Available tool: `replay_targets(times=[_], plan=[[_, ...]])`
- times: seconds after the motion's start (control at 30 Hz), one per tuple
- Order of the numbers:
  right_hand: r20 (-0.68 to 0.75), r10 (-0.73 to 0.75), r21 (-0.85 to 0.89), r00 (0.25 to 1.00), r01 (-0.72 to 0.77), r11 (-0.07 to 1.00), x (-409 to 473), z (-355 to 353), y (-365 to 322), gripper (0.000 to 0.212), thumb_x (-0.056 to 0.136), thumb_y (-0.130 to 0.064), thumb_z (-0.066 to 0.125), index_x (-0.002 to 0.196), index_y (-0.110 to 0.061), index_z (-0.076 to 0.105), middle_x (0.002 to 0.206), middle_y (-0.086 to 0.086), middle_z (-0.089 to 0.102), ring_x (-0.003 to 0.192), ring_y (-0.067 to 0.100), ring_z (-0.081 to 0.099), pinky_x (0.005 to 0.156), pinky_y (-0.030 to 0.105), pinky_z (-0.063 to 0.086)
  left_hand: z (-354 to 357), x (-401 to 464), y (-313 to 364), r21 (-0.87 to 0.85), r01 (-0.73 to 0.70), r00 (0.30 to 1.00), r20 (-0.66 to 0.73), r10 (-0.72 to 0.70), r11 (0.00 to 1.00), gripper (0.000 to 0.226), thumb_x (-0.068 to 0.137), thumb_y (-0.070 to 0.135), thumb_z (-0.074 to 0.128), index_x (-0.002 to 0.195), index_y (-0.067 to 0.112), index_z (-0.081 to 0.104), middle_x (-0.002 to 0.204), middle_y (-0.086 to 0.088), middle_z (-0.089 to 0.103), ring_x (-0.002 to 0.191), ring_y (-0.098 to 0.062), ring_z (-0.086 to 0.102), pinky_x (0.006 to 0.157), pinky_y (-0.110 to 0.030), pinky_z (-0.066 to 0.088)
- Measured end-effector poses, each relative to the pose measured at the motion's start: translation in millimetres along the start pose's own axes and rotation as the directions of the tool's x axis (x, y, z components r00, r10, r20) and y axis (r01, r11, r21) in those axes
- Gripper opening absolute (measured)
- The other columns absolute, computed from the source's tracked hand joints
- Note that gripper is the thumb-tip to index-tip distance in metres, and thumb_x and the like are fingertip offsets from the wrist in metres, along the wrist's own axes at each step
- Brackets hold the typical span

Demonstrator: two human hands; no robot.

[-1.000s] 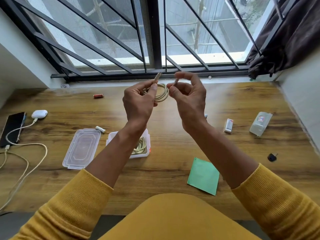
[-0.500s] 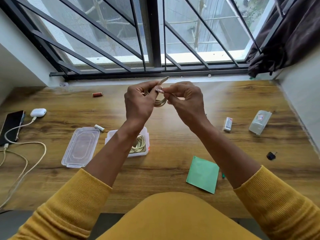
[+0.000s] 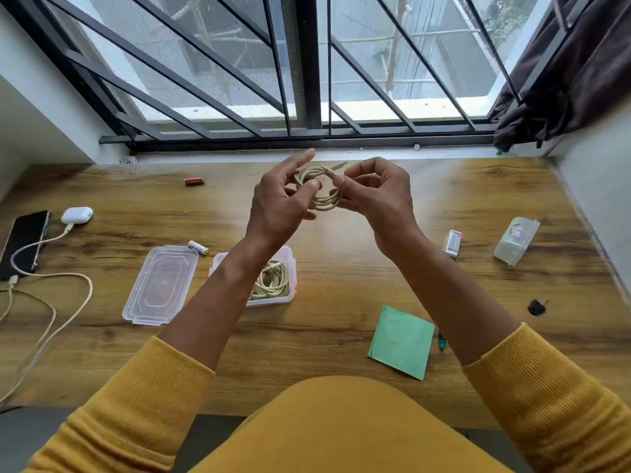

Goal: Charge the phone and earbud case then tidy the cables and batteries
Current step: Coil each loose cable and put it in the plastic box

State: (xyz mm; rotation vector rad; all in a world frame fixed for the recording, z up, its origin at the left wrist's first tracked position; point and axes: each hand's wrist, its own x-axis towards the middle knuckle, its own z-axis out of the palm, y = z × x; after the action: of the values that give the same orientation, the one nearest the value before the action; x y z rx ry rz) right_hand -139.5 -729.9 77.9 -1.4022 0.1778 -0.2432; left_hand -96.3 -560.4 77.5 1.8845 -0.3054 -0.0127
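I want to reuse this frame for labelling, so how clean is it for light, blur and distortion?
Head view: daylight from the window, soft shadows; the table edges and window bars bow from the wide lens; both hands and the coiled cable look slightly soft; the phone at the left edge is stretched.

Single head-worn wide-angle view, looks forward and down from above seated person's lap. Brown wooden table [image 3: 341, 343] fills middle; black-barred window [image 3: 307, 80] at 12 o'clock, far edge. Both forearms near lens, entering from 6 o'clock. Straight edges bow toward frame borders.
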Motion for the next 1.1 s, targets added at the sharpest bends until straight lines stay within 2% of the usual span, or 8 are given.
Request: replay_targets(times=[0.13,0.3,0.5,0.7,0.93,1.03,1.1], plan=[[-0.013,0.084,0.007,0.996,-0.084,0.996,2.2,-0.8,1.5,0.021,0.09,-0.002,0.08,0.102,-0.002,0.062,0.096,0.023,0.072,0.087,0.039,0.077,0.081,0.048,0.066,-4.3,-5.9,-3.8,-0.19,0.16,0.987,0.051,-0.153,0.969,0.036,0.106,0.014,0.057,0.141,0.012,0.065,0.108,-0.013,0.078,0.077,-0.018,0.073,0.065,-0.039,0.063],[0.035,0.098,-0.045,0.995,-0.097,0.994,-1.6,-2.2,6.8,0.02,0.093,-0.001,0.076,0.109,0.003,0.065,0.101,0.026,0.074,0.092,0.041,0.077,0.083,0.048,0.066,-11.4,-13.8,-12.4,-0.279,0.253,0.967,0.093,-0.237,0.926,0.028,0.108,0.012,0.055,0.131,0.009,0.071,0.109,-0.014,0.079,0.081,-0.021,0.075,0.069,-0.036,0.062],[0.071,0.048,-0.085,0.996,-0.042,0.996,-4.6,4.4,7.4,0.015,0.097,-0.001,0.072,0.11,0.004,0.07,0.097,0.022,0.077,0.087,0.033,0.077,0.076,0.04,0.065,-12.2,-22.3,-22.8,-0.306,0.273,0.96,0.022,-0.28,0.912,0.019,0.103,0.012,0.067,0.118,0.004,0.076,0.1,-0.018,0.079,0.081,-0.032,0.078,0.068,-0.038,0.063],[0.095,0.061,-0.102,0.994,-0.051,0.993,-4.7,12.4,4.9,0.015,0.095,-0.005,0.076,0.105,0.005,0.074,0.094,0.027,0.075,0.076,0.025,0.075,0.071,0.033,0.063,-13.4,-20.1,-23.6,-0.292,0.245,0.966,-0.009,-0.259,0.925,0.009,0.099,0.013,0.073,0.106,0.009,0.077,0.089,-0.014,0.079,0.075,-0.022,0.074,0.069,-0.037,0.063],[0.155,0.022,-0.063,0.988,-0.012,0.998,-0.2,11.3,4.7,0.014,0.094,0.0,0.074,0.106,0.005,0.074,0.096,0.028,0.073,0.083,0.029,0.072,0.08,0.04,0.063,-12.3,-13.0,-20.7,-0.27,0.319,0.943,-0.01,-0.334,0.909,0.014,0.1,0.016,0.072,0.1,0.003,0.077,0.081,-0.012,0.078,0.072,-0.024,0.076,0.066,-0.036,0.064],[0.225,-0.004,-0.059,0.974,0.018,0.998,-1.0,10.7,5.2,0.014,0.094,0.004,0.072,0.107,0.004,0.073,0.096,0.023,0.072,0.082,0.026,0.072,0.082,0.038,0.061,-11.4,-10.7,-21.1,-0.263,0.344,0.936,0.015,-0.352,0.902,0.016,0.103,0.016,0.069,0.097,0.003,0.075,0.076,-0.009,0.075,0.067,-0.02,0.074,0.065,-0.034,0.063],[0.263,-0.007,-0.084,0.965,0.03,0.996,-1.7,8.6,3.4,0.012,0.093,0.004,0.073,0.105,0.003,0.075,0.096,0.026,0.074,0.081,0.027,0.073,0.082,0.038,0.061,-11.0,-9.0,-22.5,-0.232,0.349,0.935,0.018,-0.354,0.908,0.016,0.103,0.016,0.068,0.093,0.007,0.075,0.073,-0.005,0.073,0.064,-0.016,0.072,0.063,-0.032,0.063]])
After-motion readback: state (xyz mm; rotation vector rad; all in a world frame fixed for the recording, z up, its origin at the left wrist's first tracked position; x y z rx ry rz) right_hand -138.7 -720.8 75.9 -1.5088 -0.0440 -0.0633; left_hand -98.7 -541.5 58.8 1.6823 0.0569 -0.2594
